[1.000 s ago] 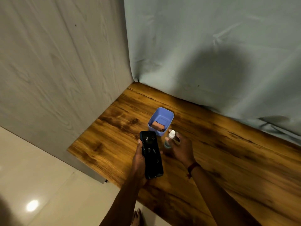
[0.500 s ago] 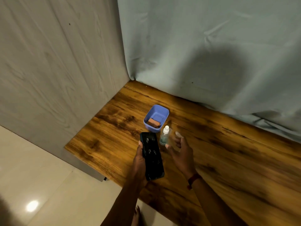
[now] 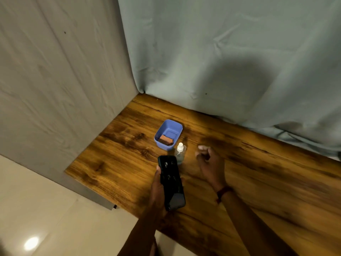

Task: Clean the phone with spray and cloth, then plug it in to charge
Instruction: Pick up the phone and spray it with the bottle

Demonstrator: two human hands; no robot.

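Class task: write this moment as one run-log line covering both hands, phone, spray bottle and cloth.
left hand: holds phone | right hand: empty, beside spray bottle | bottle: upright on table | cloth: in blue tub

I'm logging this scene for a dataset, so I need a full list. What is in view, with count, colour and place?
Phone: one, black, droplets on its face, held above the table's near edge.
Spray bottle: one, clear with a white cap, upright on the table, just past the phone.
Tub: one, blue, on the table behind the bottle.
Cloth: one, reddish-brown, folded inside the tub.
Table: one, brown wood grain.
Curtain: one, pale grey-green, behind the table.
Wall panel: one, grey, at left.
Floor: pale tiles, lower left.
Left hand: holds the phone.
Right hand: empty, fingers curled, right of the bottle, dark wristband.
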